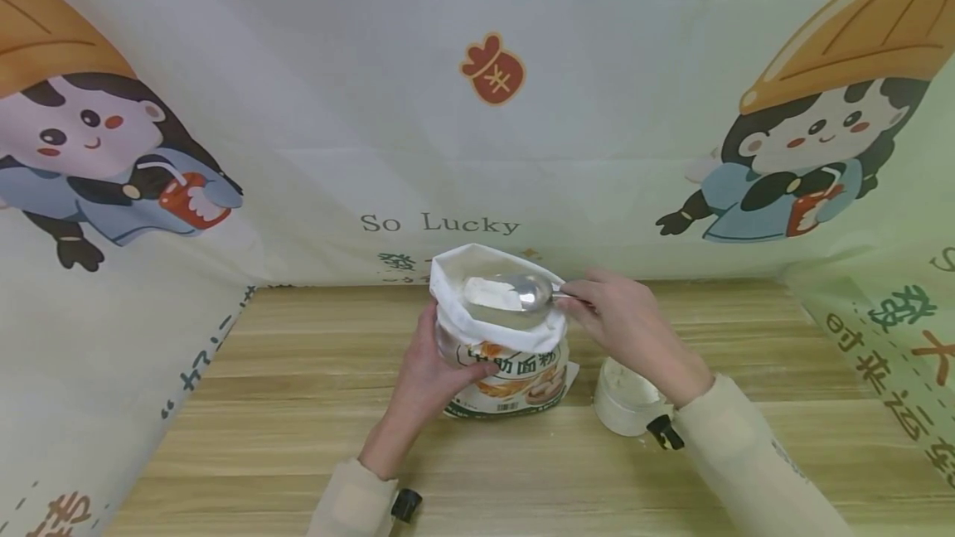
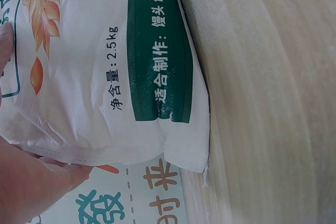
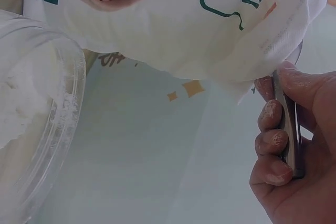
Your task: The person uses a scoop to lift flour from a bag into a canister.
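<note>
A white flour bag [image 1: 481, 392] with green print stands upright on the table, its top rolled outward and mouth open. My left hand [image 1: 429, 371] grips the bag's left side, thumb across the front and fingers round the side. In my right hand [image 1: 622, 317] is the handle of a metal scoop [image 1: 534, 292]. Its bowl lies over the bag's mouth with white flour [image 1: 492, 293] in it. The right wrist view shows fingers curled round the scoop handle [image 3: 289, 129], with white powder on the fingertips.
A clear jar [image 1: 619, 417] with white flour inside stands right of the bag, under my right forearm. The wood-grain table [image 1: 298, 404] meets a printed cloth backdrop [image 1: 336, 106] at the back and both sides.
</note>
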Tool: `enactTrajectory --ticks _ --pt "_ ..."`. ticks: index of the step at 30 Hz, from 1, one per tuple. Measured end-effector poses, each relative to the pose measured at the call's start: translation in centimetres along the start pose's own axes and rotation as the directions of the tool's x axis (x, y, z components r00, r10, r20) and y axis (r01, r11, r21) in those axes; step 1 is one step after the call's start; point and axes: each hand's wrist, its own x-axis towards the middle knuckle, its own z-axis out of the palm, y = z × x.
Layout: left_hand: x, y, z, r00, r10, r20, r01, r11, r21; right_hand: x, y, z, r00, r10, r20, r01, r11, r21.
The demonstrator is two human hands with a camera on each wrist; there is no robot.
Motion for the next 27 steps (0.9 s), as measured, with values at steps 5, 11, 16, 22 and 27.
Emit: enactTrajectory --ticks 5,11,16,22,27 --pt "0.0 0.0 0.0 1.000 -0.002 0.004 0.002 1.000 -0.009 -0.5 0.1 -0.3 1.000 0.026 -0.002 -0.026 0.999 0.025" --pt "0.0 0.0 0.1 1.000 -0.013 0.003 0.013 1.000 -0.007 -0.9 0.2 -0.6 0.998 0.057 0.000 -0.056 0.996 0.069" --pt "0.0 0.1 0.1 1.000 -0.024 0.009 0.024 1.000 -0.013 -1.2 0.5 -1.1 0.997 0.074 0.000 -0.074 0.993 0.087" --pt "0.1 0.1 0.0 1.000 -0.030 0.005 0.030 1.000 -0.004 -1.3 1.0 -1.9 0.997 0.071 -0.021 -0.069 0.994 0.083" --pt "0.1 0.1 0.0 1.000 -0.030 0.004 0.030 1.000 0.002 -1.4 1.4 -2.6 0.997 0.077 -0.015 -0.075 0.994 0.083"
